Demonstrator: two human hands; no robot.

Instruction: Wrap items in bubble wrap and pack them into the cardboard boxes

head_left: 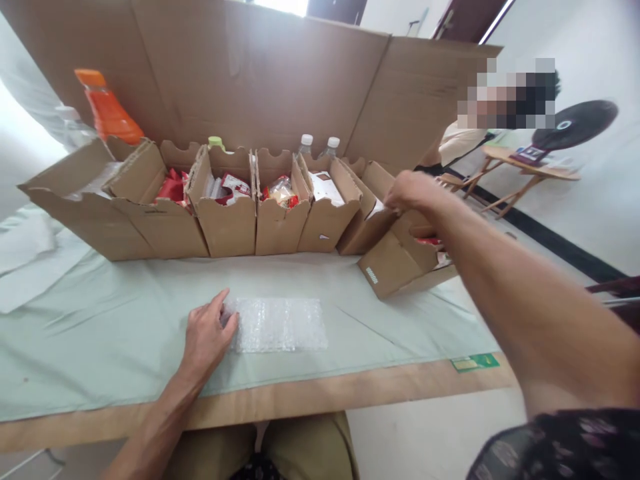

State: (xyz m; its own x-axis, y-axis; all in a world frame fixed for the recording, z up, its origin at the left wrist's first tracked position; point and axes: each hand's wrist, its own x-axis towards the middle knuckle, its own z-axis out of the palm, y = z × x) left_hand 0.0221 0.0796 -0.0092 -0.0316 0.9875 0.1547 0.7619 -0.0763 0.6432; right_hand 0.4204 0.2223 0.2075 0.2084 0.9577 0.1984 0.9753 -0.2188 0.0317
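Note:
A sheet of bubble wrap (280, 325) lies flat on the pale green cloth (100, 333) near the table's front edge. My left hand (206, 337) rests on its left end, fingers spread and flat. My right hand (413, 192) reaches far right into an open cardboard box (370, 213) at the end of a row of boxes; its fingers curl down into the box and what they touch is hidden.
A row of several small open cardboard boxes (227, 220) holds red and white packets. A tall cardboard screen (260, 73) stands behind, with an orange bottle (107, 110) and capped bottles (306, 144). Another box (400, 263) sits at the right. A person sits beyond, far right.

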